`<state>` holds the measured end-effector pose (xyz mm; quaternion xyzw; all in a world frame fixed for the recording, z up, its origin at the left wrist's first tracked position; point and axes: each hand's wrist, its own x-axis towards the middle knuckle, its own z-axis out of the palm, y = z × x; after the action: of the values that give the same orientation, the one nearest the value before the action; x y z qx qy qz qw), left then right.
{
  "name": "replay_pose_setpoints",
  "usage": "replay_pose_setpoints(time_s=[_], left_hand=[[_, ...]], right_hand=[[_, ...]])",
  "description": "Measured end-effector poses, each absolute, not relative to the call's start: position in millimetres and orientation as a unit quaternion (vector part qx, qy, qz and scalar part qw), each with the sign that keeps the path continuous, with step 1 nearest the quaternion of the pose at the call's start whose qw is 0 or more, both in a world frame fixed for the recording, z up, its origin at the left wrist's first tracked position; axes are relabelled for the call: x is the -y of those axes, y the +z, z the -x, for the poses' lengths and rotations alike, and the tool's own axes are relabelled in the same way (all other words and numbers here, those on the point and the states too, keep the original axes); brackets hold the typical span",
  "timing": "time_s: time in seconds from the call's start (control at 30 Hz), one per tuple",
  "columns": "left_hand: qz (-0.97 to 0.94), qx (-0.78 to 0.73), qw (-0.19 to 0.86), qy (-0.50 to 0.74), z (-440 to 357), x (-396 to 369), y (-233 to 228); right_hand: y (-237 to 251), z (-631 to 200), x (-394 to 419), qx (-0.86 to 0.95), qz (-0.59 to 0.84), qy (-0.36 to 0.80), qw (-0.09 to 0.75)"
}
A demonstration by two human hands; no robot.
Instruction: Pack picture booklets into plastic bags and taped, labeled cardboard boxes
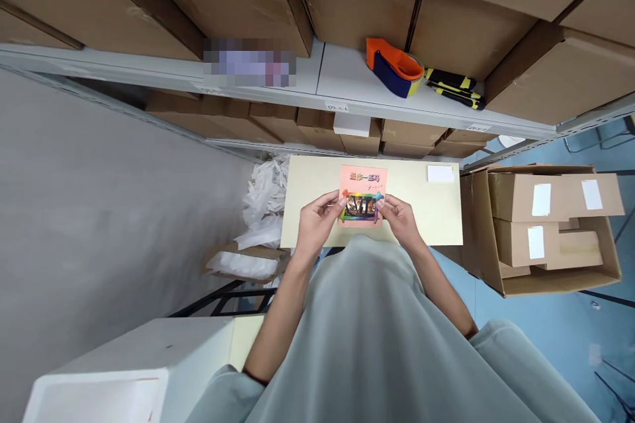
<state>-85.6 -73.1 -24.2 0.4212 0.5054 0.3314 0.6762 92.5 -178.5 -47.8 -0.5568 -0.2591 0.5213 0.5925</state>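
Head view: your left hand and right hand each pinch one side edge of a small pink card, fingers closed on it, thumbs lying on its printed face. The card is held flat and upright to your view, just above the pale table top; its lower half carries a rainbow-framed picture and its upper part a line of coloured lettering too small to read. A white label lies on the table near its far right corner, well apart from the card. Beyond the table runs a grey shelf bearing an orange and blue tape dispenser and, just beside it, black and yellow utility knives, with brown cartons above and below. To your right stands an open cardboard box holding smaller labelled cartons. To your left, crumpled white plastic bags lie beside the table.
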Motion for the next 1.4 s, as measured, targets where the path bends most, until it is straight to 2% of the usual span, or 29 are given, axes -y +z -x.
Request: replay_pose_setpoints(time_s=[0.17,0.3,0.47,0.7,0.87,1.13,1.27,1.4], left_hand=[[-0.473,-0.511,0.616,0.368,70.3,94.5,-0.8],[-0.588,-0.455,0.56,0.365,47.0,121.5,10.8],[-0.578,-0.466,0.579,0.337,32.4,136.2,9.9],[-0.524,-0.473,0.607,0.365,63.7,110.0,15.6],[-0.571,-0.465,0.533,0.416,104.4,83.0,-4.4],[-0.542,-0.492,0.526,0.433,156.9,75.5,-21.9],[-0.446,-0.561,0.541,0.44,179.0,69.2,-50.2],[-0.431,-0.623,0.557,0.339,210.0,50.6,-116.2]], right_hand=[[-66.5,-88.2,167.6,0.234,0.59,0.492,0.596],[-64.8,-77.5,158.6,0.24,0.569,0.519,0.591],[-51.8,-65.9,155.7,0.257,0.514,0.545,0.61],[-58.5,-75.7,157.0,0.222,0.588,0.476,0.615],[-57.8,-72.3,156.3,0.287,0.599,0.413,0.623],[-53.5,-31.2,139.0,0.367,0.602,0.411,0.578],[-80.7,-14.7,124.2,0.37,0.645,0.446,0.498],[-138.8,10.5,103.7,0.32,0.657,0.554,0.398]])
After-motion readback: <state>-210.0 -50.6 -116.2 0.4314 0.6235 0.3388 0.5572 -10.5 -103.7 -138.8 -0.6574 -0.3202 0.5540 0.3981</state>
